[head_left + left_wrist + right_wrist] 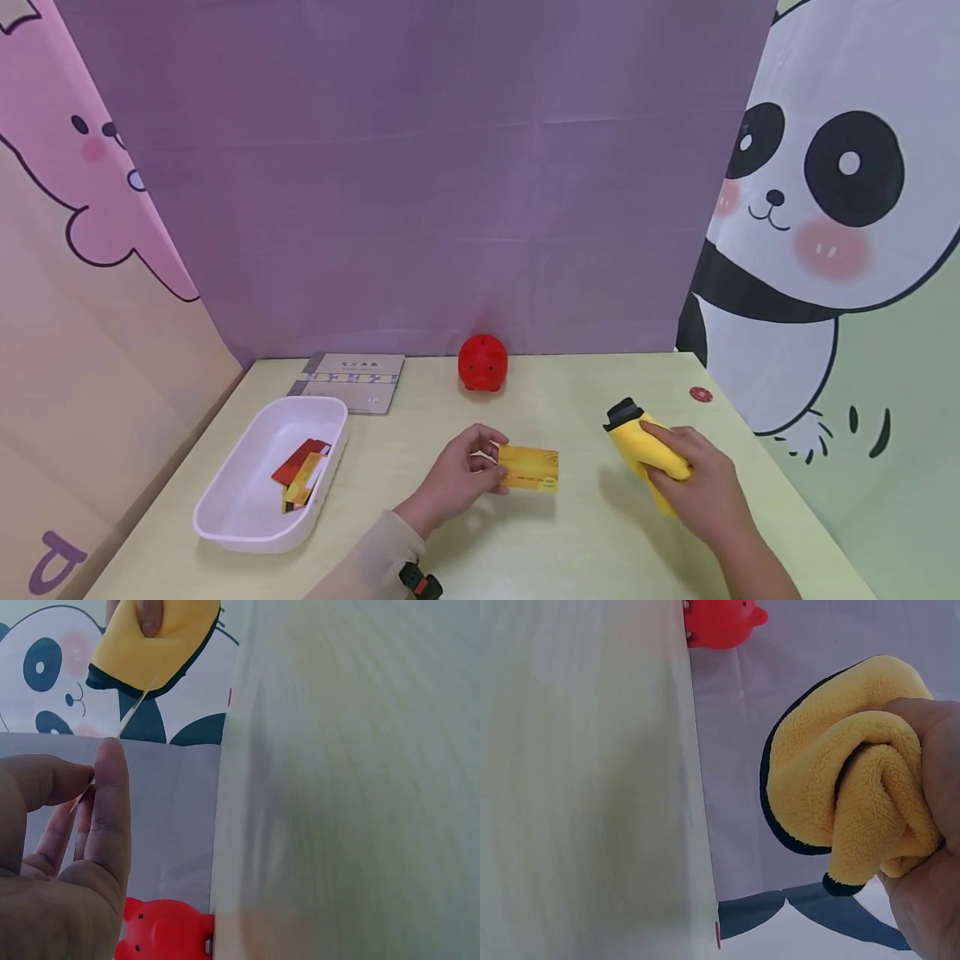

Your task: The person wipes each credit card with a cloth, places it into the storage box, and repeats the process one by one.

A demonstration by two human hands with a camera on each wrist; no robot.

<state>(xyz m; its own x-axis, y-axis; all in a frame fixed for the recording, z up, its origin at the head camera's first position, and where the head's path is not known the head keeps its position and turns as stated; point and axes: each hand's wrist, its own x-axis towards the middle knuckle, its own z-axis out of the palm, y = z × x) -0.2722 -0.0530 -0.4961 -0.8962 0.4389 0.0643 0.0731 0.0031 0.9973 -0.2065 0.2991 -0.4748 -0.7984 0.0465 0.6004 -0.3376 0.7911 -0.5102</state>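
Observation:
My left hand pinches a gold bank card by its left edge, above the middle of the table. In the left wrist view the card appears nearly edge-on between thumb and fingers. To the right, my right hand grips a folded yellow cloth with black trim. The right wrist view shows the cloth bunched up and fluffy, held off the table. Card and cloth are apart in the head view. A white plastic tray at the left holds several red and gold cards.
A red piggy bank stands at the table's back edge. Behind the tray lies a flat grey booklet. A small red disc rests near the right back corner. A purple cloth hangs behind the table.

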